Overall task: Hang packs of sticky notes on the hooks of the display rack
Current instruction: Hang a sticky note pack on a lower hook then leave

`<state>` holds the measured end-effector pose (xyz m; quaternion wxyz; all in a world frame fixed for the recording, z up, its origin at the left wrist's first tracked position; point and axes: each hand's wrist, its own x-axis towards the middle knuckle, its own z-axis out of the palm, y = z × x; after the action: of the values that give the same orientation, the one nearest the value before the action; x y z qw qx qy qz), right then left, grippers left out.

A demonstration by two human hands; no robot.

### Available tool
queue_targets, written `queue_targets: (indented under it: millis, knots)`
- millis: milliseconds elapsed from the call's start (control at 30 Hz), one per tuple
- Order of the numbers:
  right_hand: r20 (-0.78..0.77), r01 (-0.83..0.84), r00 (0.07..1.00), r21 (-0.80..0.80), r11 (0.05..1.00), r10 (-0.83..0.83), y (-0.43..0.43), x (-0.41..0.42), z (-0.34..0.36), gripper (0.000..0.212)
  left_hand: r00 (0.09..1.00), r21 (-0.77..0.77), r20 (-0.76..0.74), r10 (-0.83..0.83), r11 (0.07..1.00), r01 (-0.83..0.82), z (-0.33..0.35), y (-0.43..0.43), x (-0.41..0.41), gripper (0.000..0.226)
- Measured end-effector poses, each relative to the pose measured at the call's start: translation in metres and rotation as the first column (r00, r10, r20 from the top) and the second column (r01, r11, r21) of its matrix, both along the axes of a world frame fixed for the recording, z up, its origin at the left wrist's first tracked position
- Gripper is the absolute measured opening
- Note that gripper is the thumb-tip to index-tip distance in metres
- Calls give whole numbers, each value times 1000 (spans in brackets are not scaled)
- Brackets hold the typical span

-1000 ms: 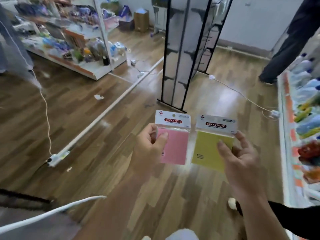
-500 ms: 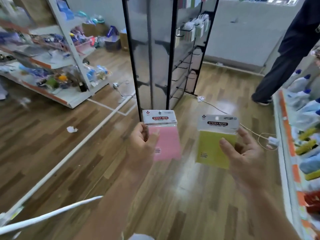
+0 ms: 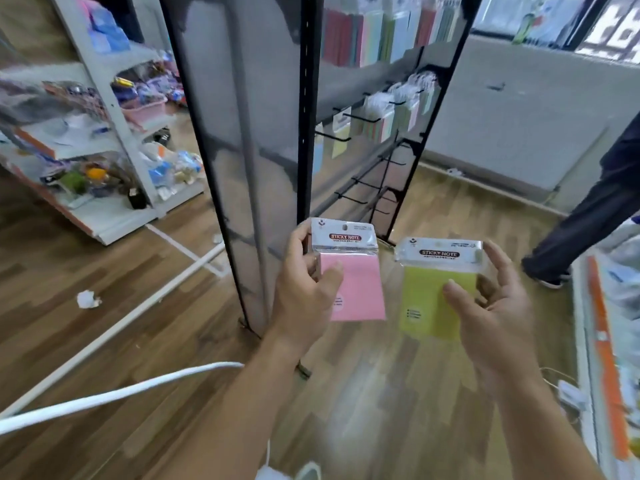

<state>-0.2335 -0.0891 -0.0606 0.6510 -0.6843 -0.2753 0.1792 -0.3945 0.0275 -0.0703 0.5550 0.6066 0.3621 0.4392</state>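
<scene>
My left hand (image 3: 304,285) grips a pink pack of sticky notes (image 3: 349,271) by its left edge, thumb on the front. My right hand (image 3: 491,306) holds a yellow-green pack of sticky notes (image 3: 429,299), thumb on its front and fingers behind its right edge. Both packs are upright with their white header cards on top. Straight ahead stands the black display rack (image 3: 308,109). Its right face carries black hooks (image 3: 349,199), bare lower down, while several packs (image 3: 381,116) hang on the upper ones.
A white shelf unit (image 3: 114,133) full of goods stands at the left. Another person's dark trouser leg (image 3: 588,216) is at the right, beside a low shelf with an orange strip (image 3: 606,358). White cables (image 3: 114,393) and a crumpled paper (image 3: 88,299) lie on the wooden floor.
The rack has come much closer and now fills the upper middle of the view, its hooks and hanging packs plainly visible. Both hands keep the same hold on their packs.
</scene>
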Motion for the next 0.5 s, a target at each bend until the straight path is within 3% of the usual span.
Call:
queue_targets:
  millis: [133,333,500]
  knots:
    - [52,-34,998,22,999,32,59,82,12,53,996,104,-82,29,994,-21,16,56,77,65]
    - [89,-235,967,-47,971,238,152,190,5,43,980,97,-139,143,987,-131,8,122,166,43]
    - [118,-496,852,-124,859,509,218,267,1,41,928,95,-110,355,933,-346,0,150,228,45]
